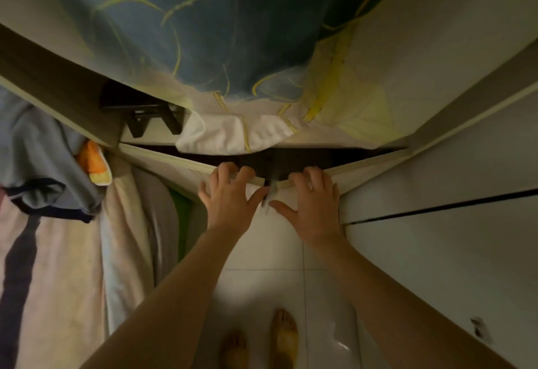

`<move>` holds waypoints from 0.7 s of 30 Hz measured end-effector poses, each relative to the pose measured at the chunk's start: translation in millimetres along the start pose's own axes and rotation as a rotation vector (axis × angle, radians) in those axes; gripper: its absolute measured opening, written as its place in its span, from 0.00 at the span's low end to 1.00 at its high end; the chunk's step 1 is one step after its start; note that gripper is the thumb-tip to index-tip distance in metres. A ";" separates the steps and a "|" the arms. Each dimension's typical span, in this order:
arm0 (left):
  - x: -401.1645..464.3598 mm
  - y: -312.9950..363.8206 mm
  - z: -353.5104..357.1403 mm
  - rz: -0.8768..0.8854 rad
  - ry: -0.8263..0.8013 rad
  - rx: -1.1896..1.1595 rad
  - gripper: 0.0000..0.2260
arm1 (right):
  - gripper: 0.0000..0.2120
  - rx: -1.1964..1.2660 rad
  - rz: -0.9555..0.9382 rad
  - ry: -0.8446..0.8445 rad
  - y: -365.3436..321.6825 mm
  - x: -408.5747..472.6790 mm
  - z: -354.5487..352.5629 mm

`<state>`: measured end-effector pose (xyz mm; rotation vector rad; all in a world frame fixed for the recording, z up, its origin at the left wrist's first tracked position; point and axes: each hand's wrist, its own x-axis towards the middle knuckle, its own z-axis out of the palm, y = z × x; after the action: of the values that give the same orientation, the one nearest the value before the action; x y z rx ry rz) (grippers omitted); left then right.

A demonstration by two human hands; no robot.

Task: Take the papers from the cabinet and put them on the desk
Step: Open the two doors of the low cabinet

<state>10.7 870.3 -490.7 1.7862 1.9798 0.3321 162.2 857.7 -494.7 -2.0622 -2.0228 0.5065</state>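
Dim light, white tiled floor (267, 252), hanging clothes (58, 266), blue bedding (203, 19) above

Blue bedding (218, 33), white towel (221, 135) on cabinet shelf (334, 143)

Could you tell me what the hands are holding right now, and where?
The left hand grips the left pale wooden cabinet door by its top edge; the right hand grips the matching right door likewise.

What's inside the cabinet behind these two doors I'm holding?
Only a dark gap shows between the doors, and no papers are visible in it. The left door and right door cover the rest.
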 end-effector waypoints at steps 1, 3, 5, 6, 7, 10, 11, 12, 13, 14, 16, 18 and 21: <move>-7.6 -1.5 -1.5 0.002 -0.014 -0.020 0.15 | 0.27 0.018 -0.001 -0.009 2.6 -8.3 -1.6; -21.8 -6.3 -4.9 0.019 -0.034 -0.082 0.14 | 0.27 0.076 -0.003 -0.054 10.3 -24.3 -6.9; -36.6 -13.8 -9.1 0.021 -0.073 -0.128 0.13 | 0.23 0.131 0.000 -0.103 19.5 -41.3 -14.4; -44.2 -18.8 -11.3 0.022 -0.097 -0.127 0.13 | 0.21 0.155 0.003 -0.117 25.2 -50.0 -18.5; -52.3 -24.9 -13.9 0.026 -0.124 -0.115 0.13 | 0.19 0.173 0.007 -0.126 30.9 -59.2 -22.7; -79.2 -43.6 -28.3 0.021 -0.173 -0.082 0.13 | 0.18 0.155 0.010 -0.166 49.4 -86.9 -33.8; -88.3 -49.0 -34.3 0.020 -0.185 -0.071 0.13 | 0.18 0.143 0.010 -0.180 55.7 -95.8 -37.0; -96.4 -54.9 -39.3 0.018 -0.193 -0.067 0.13 | 0.18 0.139 0.014 -0.190 61.6 -104.0 -40.7; -104.0 -59.4 -44.3 0.011 -0.193 -0.075 0.13 | 0.17 0.143 0.023 -0.196 67.2 -111.4 -44.5; -110.8 -63.4 -48.3 -0.010 -0.190 -0.091 0.14 | 0.18 0.150 0.037 -0.203 72.4 -118.8 -47.4; -121.6 -72.1 -52.5 -0.026 -0.189 -0.024 0.16 | 0.20 0.127 0.047 -0.215 81.6 -132.8 -50.9; -128.7 -81.9 -54.1 -0.021 -0.205 0.084 0.19 | 0.22 0.063 0.044 -0.218 90.7 -144.0 -52.1; -132.5 -91.4 -56.8 -0.024 -0.222 0.127 0.21 | 0.24 -0.017 0.098 -0.235 103.5 -155.0 -53.3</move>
<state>-88.7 734.6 -461.6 1.7888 1.8991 -0.0013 278.2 704.4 -470.1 -2.2119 -2.0613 0.7856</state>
